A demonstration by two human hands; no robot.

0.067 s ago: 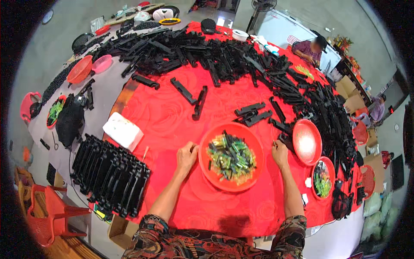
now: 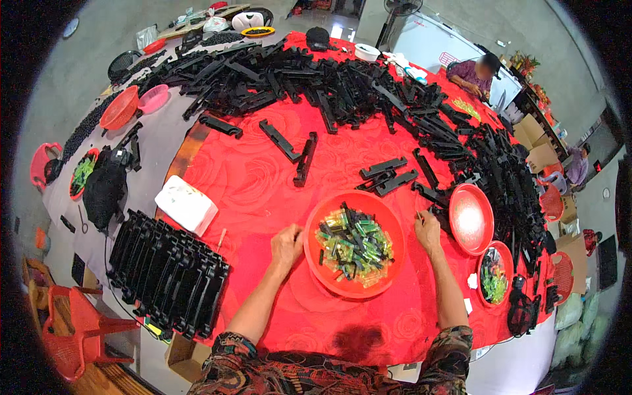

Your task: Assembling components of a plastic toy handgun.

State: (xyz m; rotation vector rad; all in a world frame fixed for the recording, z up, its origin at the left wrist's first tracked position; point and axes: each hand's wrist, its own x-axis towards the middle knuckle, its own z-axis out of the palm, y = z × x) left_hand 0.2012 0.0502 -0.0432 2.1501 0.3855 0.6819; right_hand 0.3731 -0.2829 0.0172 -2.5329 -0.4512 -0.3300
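A round red plastic basin (image 2: 315,271) sits on the red cloth between my hands. Inside it lies a loose heap of small green, yellow, clear and black tube-like pieces (image 2: 359,240). My left hand (image 2: 287,245) is closed beside the basin's left rim, its fingers curled inward; what they hold, if anything, is hidden. On the other side, a little away from the right rim, my right hand (image 2: 428,228) is closed with its fingertips together. Something small and thin seems to show at those fingertips, too small to name. Several long black plastic parts (image 2: 388,174) lie just beyond the basin.
Black plastic parts (image 2: 355,92) are heaped along the far and right sides. At left stand a stacked row of black parts (image 2: 168,273) and a white box (image 2: 186,204). An upturned-looking red dish (image 2: 471,219) overlaps another red basin (image 2: 481,280) at right. A person (image 2: 473,76) sits far right.
The view has shifted slightly. Both hands and the basin keep about the same places relative to each other.
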